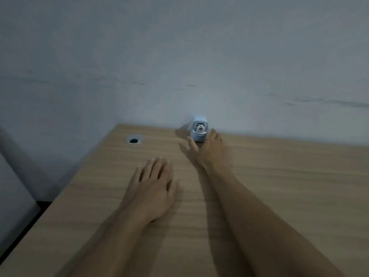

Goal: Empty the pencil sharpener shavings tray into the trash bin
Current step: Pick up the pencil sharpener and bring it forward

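Currently the pencil sharpener [199, 131] — a small pale-blue box with a cartoon animal face on its front panel — stands upright at the far edge of the wooden desk [279, 176], close against the grey wall [179, 56]; the right hand [207, 150] lies just in front of it with the arm fully extended, thumb spread to the left of the base and fingers [214, 135] reaching up along its right side; the hand is spread wide and grips nothing, and whether the fingertips touch the casing cannot be told; the left hand [153, 186] rests palm-down on the desk nearer the person, fingers loosely extended, holding nothing — well apart from the sharpener; a round metal-rimmed cable port [134, 140] sits in the desk surface toward the far left corner; the shavings tray is not distinguishable as a separate part at this distance.
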### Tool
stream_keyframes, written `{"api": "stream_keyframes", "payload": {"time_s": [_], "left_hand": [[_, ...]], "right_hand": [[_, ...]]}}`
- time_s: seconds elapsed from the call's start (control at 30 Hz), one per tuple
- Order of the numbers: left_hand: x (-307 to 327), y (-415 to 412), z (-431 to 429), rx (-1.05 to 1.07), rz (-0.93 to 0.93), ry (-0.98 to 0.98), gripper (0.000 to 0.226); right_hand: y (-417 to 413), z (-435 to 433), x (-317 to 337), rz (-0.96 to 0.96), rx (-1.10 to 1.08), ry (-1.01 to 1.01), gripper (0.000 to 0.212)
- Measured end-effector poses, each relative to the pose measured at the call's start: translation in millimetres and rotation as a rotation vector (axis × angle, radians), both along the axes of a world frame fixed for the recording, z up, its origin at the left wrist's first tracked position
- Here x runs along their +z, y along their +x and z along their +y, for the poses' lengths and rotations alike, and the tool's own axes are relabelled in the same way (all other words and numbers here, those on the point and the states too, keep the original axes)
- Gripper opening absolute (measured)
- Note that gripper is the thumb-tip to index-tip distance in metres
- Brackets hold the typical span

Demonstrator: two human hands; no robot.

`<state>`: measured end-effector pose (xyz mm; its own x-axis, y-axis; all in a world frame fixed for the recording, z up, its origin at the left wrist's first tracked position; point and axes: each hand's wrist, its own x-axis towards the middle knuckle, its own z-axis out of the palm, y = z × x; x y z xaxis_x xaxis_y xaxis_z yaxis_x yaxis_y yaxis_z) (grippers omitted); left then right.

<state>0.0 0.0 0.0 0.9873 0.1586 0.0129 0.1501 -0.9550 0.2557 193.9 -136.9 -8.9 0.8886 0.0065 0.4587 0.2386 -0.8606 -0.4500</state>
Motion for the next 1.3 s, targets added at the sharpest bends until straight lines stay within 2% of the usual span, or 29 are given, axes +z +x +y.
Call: {"api": "stream_keyframes", "payload": {"time_s": [0.07,0.27,0.4,0.47,0.57,0.67,0.83,0.93,1.0,1.13,1.3], "left_hand": [[-3.8,3.1,1.0,-0.009,0.004,-0.018,0.074],[-14.1,9.8,5.9,-0.005,-0.042,-0.025,0.075],[-6.7,9.8,11.1,-0.01,-0.08,-0.063,0.073],[-1.5,9.3,15.9,0.016,-0.142,-0.166,0.067],[6.4,1.4,18.4,0.06,-0.309,-0.425,0.05],[7.3,-11.2,16.5,0.075,-0.366,-0.609,0.037],[7.6,-35.8,12.4,-0.007,-0.3,-0.537,0.033],[-1.0,-43.4,17.9,-0.063,-0.243,-0.467,0.044],[-1.3,-46.7,23.6,-0.133,-0.168,-0.463,0.048],[6.9,-57.9,25.8,-0.26,-0.04,-0.488,0.071],[12.0,-63.4,21.2,-0.348,-0.017,-0.648,0.065]], "right_hand": [[14.1,7.8,2.3,-0.017,-0.01,0.103,0.082],[44.1,20.9,0.1,-0.013,-0.032,0.079,0.076],[40.6,12.8,-4.2,0.028,-0.003,0.155,0.071],[30.8,6.7,-4.0,0.073,0.031,0.203,0.069],[6.5,-5.6,-6.0,0.098,0.105,0.229,0.068],[-30.5,-22.5,-5.1,0.124,0.192,0.231,0.069],[-96.5,-52.9,-2.9,0.157,0.356,0.212,0.062],[-133.1,-71.6,0.4,0.206,0.464,0.199,0.053],[-149.8,-82.6,1.2,0.215,0.539,0.195,0.06],[-174.4,-101.2,4.4,0.241,0.673,0.192,0.072],[-187.9,-109.9,8.9,0.288,0.794,0.209,0.076]]}}
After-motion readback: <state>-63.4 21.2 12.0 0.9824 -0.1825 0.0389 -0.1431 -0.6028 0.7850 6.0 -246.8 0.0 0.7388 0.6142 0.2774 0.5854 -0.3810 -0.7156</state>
